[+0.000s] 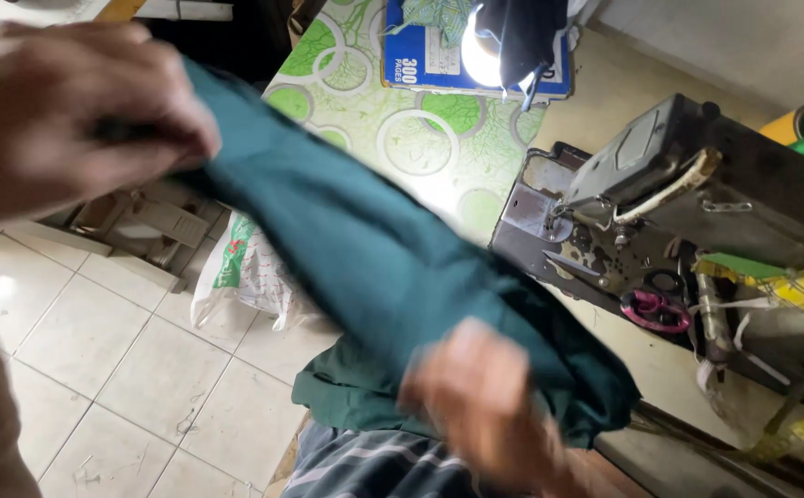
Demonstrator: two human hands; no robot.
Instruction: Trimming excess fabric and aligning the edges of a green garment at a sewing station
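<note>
Left hand: the left hand (70,111) is raised at the upper left and pinches one end of the dark green cloth (374,249).
Right hand: the right hand (480,406), blurred, grips the other end lower down.
Cloth: it stretches diagonally between both hands.
Right side: an old sewing machine (688,203).
Behind: a table (420,138) with green circle pattern.
Floor: a plastic bag (245,277) on pale tiles.

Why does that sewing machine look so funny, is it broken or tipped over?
The sewing machine lies tilted back on its side, so its oily underside shows. Whether it is broken cannot be told. Both hands grip a green cloth stretched between them.
</note>
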